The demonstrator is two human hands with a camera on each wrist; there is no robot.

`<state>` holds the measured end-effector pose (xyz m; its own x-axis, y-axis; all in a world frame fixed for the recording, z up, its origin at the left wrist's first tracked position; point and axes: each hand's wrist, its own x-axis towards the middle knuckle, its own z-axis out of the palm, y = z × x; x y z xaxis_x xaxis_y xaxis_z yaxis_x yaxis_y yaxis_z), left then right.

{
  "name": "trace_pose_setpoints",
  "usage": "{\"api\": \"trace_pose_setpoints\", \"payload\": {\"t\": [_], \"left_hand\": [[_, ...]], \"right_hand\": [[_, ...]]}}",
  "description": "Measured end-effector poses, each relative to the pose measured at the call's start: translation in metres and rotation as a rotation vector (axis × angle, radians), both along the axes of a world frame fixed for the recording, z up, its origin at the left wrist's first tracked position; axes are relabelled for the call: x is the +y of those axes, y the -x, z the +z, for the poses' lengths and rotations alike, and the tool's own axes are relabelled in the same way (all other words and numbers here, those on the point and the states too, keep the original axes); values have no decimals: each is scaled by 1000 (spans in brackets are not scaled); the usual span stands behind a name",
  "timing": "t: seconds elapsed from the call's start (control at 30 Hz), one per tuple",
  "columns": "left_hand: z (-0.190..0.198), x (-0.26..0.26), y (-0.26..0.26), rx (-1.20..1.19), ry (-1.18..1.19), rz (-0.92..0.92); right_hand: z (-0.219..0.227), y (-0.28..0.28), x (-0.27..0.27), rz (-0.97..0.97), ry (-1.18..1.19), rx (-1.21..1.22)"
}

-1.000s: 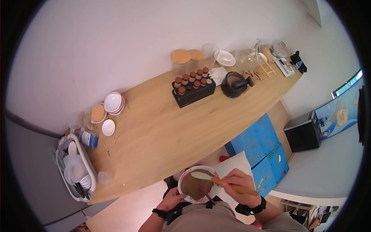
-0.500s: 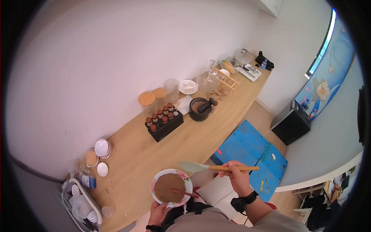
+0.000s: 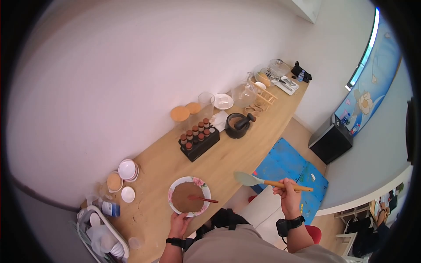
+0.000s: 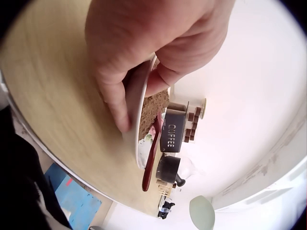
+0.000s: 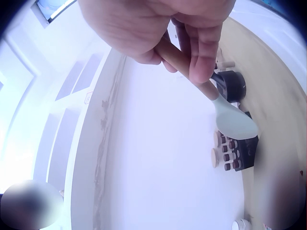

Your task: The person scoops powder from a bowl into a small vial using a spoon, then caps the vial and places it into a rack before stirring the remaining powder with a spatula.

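Note:
My left hand (image 3: pixel 178 224) grips the near rim of a white flowered bowl (image 3: pixel 202 183), thumb over the edge and fingers beneath in the left wrist view. Brown powder (image 3: pixel 182 193) fills much of the bowl. A dark red spoon (image 3: pixel 208 200) lies with its head in the powder and its handle across the right rim. Held up to the right of the bowl, a wooden-handled spoon (image 5: pixel 235 122) has a pale green silicone head. My right hand (image 3: pixel 289 199) pinches its handle between thumb and fingers, with the head pointing left.
On the wooden table (image 3: pixel 153 166) stand a black rack of brown-capped vials (image 3: pixel 199 147), a black mortar with a pestle (image 3: pixel 237 127) and glass jars with wooden lids. Small white bowls (image 3: pixel 127 170) and a grey dish basket (image 3: pixel 115 239) are at left. Blue mats (image 3: pixel 280 162) lie beyond the edge.
The bowl has gone from near my body to over the table, the red spoon with it. My right hand has lifted the silicone spoon away from the bowl to the right. The head view has turned.

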<state>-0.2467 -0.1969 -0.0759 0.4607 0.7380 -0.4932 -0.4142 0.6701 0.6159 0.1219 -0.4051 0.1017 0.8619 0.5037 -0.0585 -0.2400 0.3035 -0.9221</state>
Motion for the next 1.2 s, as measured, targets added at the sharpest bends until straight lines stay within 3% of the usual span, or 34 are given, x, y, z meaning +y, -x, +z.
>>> {"api": "trace_pose_setpoints", "payload": {"t": [0.13,0.33,0.47,0.53,0.87,1.13,1.2], "left_hand": [[8,18,-12,14,-22,-8],[15,41,-24,307,-73,-17],[12,53,-30,392,-117,-19],[18,54,-41,368,-85,65],[60,30,-77,526,175,399],[34,35,-54,572,200,374],[24,34,-43,564,178,349]], "right_hand": [[-17,-27,16,-120,-1,41],[-57,-94,56,-261,-9,186],[-106,-142,101,-196,-48,295],[-124,-153,129,-126,-10,420],[-176,-162,242,120,-69,768],[-165,-145,229,91,-94,804],[-175,-140,227,140,-227,798]]}}
